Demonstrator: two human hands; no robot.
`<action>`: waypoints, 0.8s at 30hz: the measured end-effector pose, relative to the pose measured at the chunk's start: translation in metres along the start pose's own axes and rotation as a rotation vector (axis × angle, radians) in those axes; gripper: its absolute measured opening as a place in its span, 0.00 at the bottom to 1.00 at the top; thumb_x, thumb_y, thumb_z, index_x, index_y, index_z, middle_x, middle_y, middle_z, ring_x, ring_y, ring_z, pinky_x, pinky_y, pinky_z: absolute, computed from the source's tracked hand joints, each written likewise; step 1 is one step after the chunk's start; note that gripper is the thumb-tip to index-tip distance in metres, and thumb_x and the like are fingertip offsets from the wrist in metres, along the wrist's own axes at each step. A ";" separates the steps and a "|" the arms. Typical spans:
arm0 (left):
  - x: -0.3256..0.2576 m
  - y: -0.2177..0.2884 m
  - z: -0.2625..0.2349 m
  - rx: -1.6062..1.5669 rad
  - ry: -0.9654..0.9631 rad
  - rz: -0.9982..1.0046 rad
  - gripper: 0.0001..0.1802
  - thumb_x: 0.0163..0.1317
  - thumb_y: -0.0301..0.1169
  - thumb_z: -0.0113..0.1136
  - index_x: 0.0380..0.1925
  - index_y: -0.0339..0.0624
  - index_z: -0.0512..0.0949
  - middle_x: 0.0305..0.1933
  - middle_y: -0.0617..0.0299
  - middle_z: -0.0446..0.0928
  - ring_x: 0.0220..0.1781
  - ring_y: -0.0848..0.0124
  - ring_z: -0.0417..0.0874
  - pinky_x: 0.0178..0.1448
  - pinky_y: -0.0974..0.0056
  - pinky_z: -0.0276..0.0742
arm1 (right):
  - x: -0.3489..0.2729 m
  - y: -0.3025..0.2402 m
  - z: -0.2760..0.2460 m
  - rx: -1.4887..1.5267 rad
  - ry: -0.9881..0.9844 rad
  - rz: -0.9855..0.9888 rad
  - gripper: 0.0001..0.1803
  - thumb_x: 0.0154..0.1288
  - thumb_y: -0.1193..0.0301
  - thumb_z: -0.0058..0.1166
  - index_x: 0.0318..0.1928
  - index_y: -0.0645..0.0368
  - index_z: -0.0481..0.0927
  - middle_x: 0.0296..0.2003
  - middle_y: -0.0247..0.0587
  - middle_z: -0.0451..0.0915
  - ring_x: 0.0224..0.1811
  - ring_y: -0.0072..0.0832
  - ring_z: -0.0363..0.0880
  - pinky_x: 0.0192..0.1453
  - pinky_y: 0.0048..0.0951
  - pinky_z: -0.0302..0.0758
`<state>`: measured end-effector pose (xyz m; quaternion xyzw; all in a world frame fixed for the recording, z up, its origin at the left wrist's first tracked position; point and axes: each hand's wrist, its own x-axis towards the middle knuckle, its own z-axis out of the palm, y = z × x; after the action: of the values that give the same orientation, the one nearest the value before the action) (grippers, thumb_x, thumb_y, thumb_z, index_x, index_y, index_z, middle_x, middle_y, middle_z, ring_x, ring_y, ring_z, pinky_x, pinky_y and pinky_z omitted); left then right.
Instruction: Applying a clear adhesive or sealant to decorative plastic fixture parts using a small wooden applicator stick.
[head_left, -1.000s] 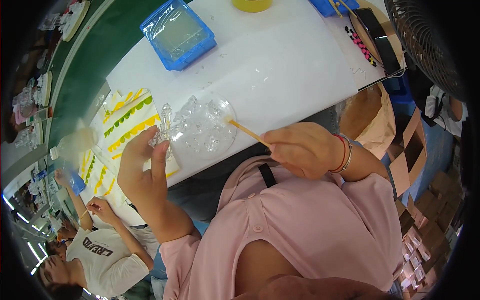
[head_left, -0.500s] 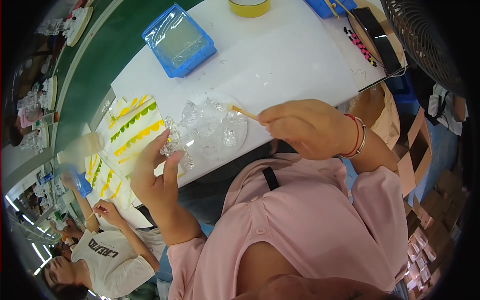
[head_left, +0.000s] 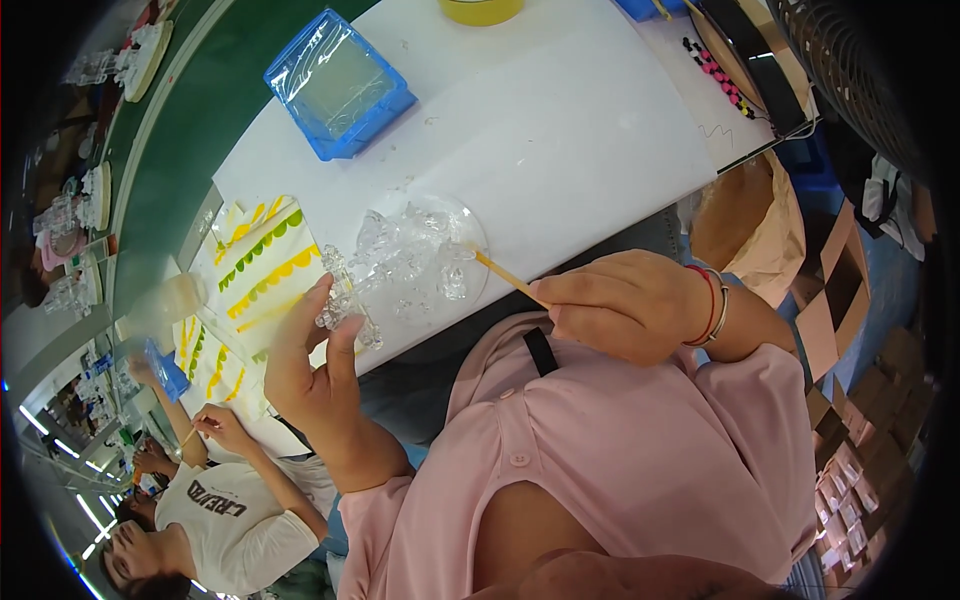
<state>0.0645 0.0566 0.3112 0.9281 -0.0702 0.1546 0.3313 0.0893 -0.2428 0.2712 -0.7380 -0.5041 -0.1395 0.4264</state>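
Note:
My left hand (head_left: 312,350) pinches a clear, knobbly ornament (head_left: 338,295) between thumb and fingers, above the near left edge of the white table. A thin yellowish wooden stick (head_left: 512,276) is gripped in the fingertips of my right hand (head_left: 625,305). Its far tip reaches a clear faceted piece (head_left: 455,270) at the right side of a cluster; whether it touches cannot be made out. Several more transparent pieces (head_left: 405,245) lie together on a clear round dish (head_left: 474,222) in front of me.
A blue bin (head_left: 345,140) covered with clear film stands farther back, with a yellow tape roll (head_left: 482,10) beyond it. Patterned paper bags (head_left: 265,265) lie at left, near a co-worker's hand (head_left: 222,428). A brown paper bag (head_left: 745,225) and fan (head_left: 850,90) are at right.
My right hand has come nearer to my body, and the stick now points to the right side of the clear cluster. My left hand still holds the ornament in nearly the same place.

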 end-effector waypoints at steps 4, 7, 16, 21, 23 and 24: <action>-0.004 0.000 0.000 0.004 0.020 -0.012 0.17 0.55 0.24 0.69 0.45 0.29 0.79 0.44 0.55 0.83 0.31 0.79 0.78 0.36 0.76 0.75 | 0.002 -0.001 0.001 0.093 0.022 0.046 0.10 0.53 0.77 0.62 0.33 0.66 0.75 0.42 0.55 0.80 0.27 0.35 0.81 0.27 0.28 0.78; -0.007 0.001 -0.001 0.006 0.042 -0.017 0.17 0.55 0.23 0.68 0.45 0.29 0.79 0.43 0.55 0.83 0.31 0.79 0.78 0.37 0.76 0.76 | -0.001 -0.001 0.006 0.135 0.046 0.076 0.09 0.54 0.78 0.62 0.34 0.66 0.75 0.41 0.53 0.80 0.27 0.35 0.81 0.29 0.28 0.78; -0.008 0.006 0.008 0.113 0.259 -0.142 0.16 0.50 0.23 0.71 0.42 0.38 0.84 0.26 0.61 0.80 0.24 0.76 0.80 0.31 0.73 0.73 | 0.025 0.038 0.004 0.256 0.125 0.398 0.04 0.63 0.79 0.55 0.38 0.62 0.75 0.31 0.46 0.83 0.30 0.33 0.83 0.33 0.25 0.77; -0.006 0.006 0.018 0.116 0.303 -0.182 0.16 0.50 0.23 0.71 0.42 0.38 0.83 0.30 0.60 0.82 0.25 0.75 0.81 0.33 0.73 0.75 | 0.042 0.055 0.005 0.144 0.092 0.322 0.05 0.64 0.77 0.56 0.38 0.62 0.74 0.33 0.44 0.83 0.30 0.32 0.82 0.34 0.23 0.76; -0.005 0.005 0.017 0.111 0.306 -0.159 0.17 0.50 0.23 0.72 0.42 0.38 0.83 0.30 0.60 0.82 0.25 0.75 0.81 0.33 0.73 0.75 | 0.045 0.057 0.004 0.094 0.083 0.291 0.05 0.64 0.76 0.57 0.38 0.61 0.75 0.33 0.44 0.83 0.29 0.31 0.82 0.35 0.23 0.76; -0.004 0.005 0.017 0.105 0.307 -0.133 0.17 0.49 0.23 0.72 0.41 0.38 0.83 0.31 0.60 0.83 0.25 0.75 0.81 0.33 0.72 0.75 | 0.046 0.057 0.003 0.085 0.076 0.265 0.05 0.63 0.77 0.57 0.38 0.61 0.75 0.33 0.44 0.83 0.30 0.32 0.83 0.34 0.24 0.77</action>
<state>0.0636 0.0422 0.3001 0.9121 0.0510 0.2759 0.2988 0.1584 -0.2191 0.2707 -0.7735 -0.3911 -0.0882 0.4909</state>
